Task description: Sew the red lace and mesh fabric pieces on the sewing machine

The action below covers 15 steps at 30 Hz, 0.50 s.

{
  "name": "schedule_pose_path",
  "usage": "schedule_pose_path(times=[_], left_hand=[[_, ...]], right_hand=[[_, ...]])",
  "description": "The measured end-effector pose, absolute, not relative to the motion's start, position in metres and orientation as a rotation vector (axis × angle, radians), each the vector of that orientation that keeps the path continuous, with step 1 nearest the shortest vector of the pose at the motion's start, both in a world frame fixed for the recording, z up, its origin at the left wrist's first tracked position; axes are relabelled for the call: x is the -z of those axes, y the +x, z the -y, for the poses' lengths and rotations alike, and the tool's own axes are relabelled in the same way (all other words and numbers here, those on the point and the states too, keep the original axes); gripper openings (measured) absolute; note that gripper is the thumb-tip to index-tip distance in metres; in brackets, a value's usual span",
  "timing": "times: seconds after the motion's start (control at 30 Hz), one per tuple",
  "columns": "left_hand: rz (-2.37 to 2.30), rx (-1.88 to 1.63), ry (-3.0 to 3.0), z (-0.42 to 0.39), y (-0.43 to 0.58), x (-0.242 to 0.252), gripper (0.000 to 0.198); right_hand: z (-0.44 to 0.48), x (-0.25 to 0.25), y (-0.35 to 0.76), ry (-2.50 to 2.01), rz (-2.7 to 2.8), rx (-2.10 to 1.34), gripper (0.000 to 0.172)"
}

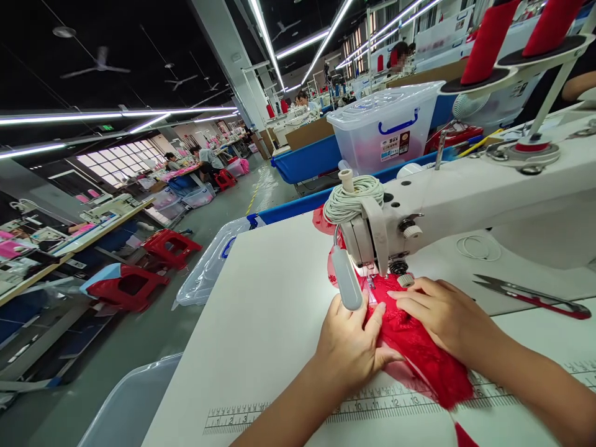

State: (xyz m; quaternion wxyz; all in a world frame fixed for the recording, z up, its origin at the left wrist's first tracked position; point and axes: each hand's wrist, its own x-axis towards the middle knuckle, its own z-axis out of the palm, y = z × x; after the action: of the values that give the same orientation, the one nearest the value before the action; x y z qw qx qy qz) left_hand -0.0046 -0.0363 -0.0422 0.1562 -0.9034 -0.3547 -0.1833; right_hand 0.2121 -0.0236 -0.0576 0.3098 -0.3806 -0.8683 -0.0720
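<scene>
A piece of red lace fabric (421, 354) lies on the white sewing table (274, 310), running under the needle area of a white sewing machine (465, 198). My left hand (349, 344) rests on the fabric's left edge, thumb and fingers pinching it. My right hand (442, 313) lies flat on top of the fabric just before the presser foot, fingers stretched toward the needle. A coil of pale cord (354, 195) sits on the machine head.
Thread snips (531, 297) lie on the table at right. A printed ruler (372, 403) runs along the near edge. Red thread cones (488, 40) stand above. Clear bins (386, 124), red stools (170, 245) and other workers at benches fill the aisle at left.
</scene>
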Motion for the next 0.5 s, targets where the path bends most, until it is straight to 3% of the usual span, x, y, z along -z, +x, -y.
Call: schedule_pose_path(times=[0.17, 0.4, 0.5], left_hand=[[1.012, 0.471, -2.594, 0.0325, -0.0061, 0.0408, 0.069], [0.957, 0.520, -2.669, 0.0272, -0.0074, 0.0365, 0.074], [0.875, 0.516, -2.798, 0.0258, -0.0078, 0.0327, 0.074]], right_hand=[[0.0208, 0.0580, 0.2116, -1.032, 2.313, 0.174, 0.026], [0.0198, 0.0653, 0.2129, -1.008, 2.381, 0.140, 0.044], [0.0216, 0.0652, 0.2144, -0.969, 2.396, 0.106, 0.042]])
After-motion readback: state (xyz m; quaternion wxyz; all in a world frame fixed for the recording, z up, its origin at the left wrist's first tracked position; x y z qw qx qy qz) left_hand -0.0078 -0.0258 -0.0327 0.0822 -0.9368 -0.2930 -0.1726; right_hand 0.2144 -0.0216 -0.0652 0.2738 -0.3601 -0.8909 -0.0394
